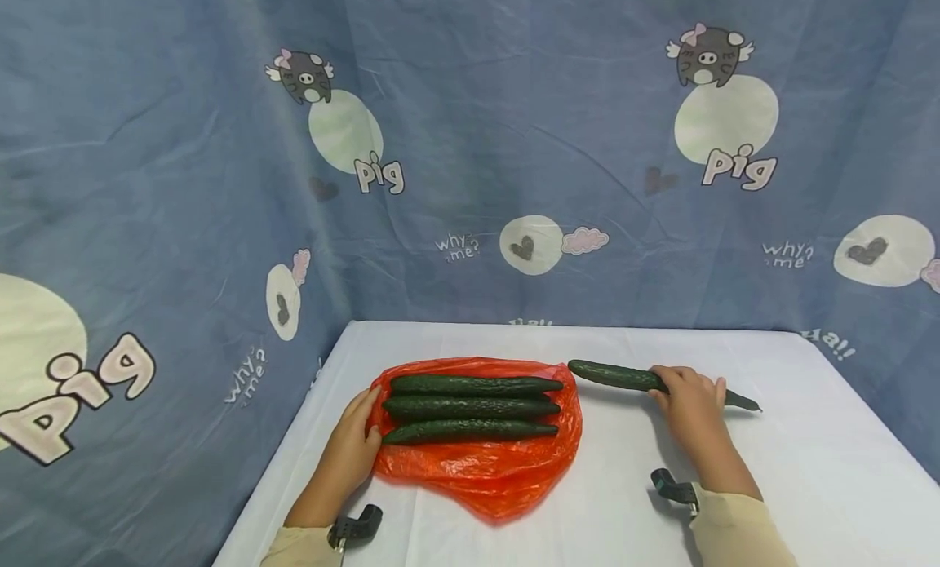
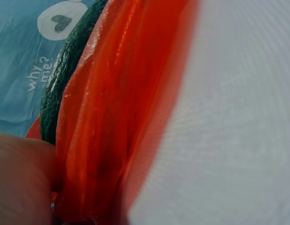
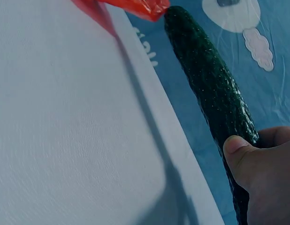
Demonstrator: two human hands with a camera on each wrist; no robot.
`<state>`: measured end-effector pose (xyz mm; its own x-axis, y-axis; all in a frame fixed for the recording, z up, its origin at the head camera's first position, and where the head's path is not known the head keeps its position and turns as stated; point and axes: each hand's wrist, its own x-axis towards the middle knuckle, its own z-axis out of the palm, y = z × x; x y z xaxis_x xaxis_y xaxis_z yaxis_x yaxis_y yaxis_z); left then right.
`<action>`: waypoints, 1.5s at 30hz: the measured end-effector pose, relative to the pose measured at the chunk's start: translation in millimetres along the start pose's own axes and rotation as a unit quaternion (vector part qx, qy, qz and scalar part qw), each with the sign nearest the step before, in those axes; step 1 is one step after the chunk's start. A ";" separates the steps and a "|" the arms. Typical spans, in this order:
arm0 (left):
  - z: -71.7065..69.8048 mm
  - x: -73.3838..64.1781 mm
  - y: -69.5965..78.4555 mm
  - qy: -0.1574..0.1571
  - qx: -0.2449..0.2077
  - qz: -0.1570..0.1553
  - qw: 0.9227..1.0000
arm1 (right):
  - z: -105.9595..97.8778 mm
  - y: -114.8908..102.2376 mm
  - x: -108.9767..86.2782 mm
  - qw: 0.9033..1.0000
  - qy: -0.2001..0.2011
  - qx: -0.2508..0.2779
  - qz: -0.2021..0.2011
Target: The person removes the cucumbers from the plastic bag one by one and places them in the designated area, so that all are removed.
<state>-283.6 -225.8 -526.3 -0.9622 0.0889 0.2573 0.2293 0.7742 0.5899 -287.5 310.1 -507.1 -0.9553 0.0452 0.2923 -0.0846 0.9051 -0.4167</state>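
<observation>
My right hand (image 1: 690, 408) grips a long dark green cucumber (image 1: 613, 374) near its middle, with the thumb across it in the right wrist view. This cucumber slants over the table, its blunt end close to the right rim of a red plastic bag (image 1: 499, 489). On the bag lie three more cucumbers, a back one (image 1: 473, 385), a middle one (image 1: 470, 408) and a front one (image 1: 470, 430), side by side. My left hand (image 1: 348, 445) holds the bag's left edge, thumb toward the front cucumber's end. In the left wrist view the thumb (image 2: 23, 178) lies against the red plastic; the other fingers are hidden.
A white cloth (image 1: 617, 502) covers the table under the bag. Blue fabric (image 1: 455, 102) printed with pigs hangs behind and to the left. Dark wrist devices, a left one (image 1: 356, 526) and a right one (image 1: 671, 487), stick out near the sleeves.
</observation>
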 end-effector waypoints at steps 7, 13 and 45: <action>-0.1 0.1 0.3 0.002 0.005 0.005 1.000 | -2.7 9.7 -0.8 1.000 -0.002 -0.002 -0.002; 0.1 -0.8 -0.1 0.000 0.001 0.003 1.000 | -2.6 20.1 -2.7 1.000 -0.005 -0.005 0.007; 1.2 -2.2 0.2 0.031 -0.004 0.035 0.999 | 0.3 38.0 -7.1 0.994 -0.090 -0.042 0.047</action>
<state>-281.6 -225.1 -527.7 -0.9329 0.1024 0.3452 0.2964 0.7629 0.5745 -284.0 344.0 -525.2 -0.9938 0.0613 0.0933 0.0239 0.9330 -0.3592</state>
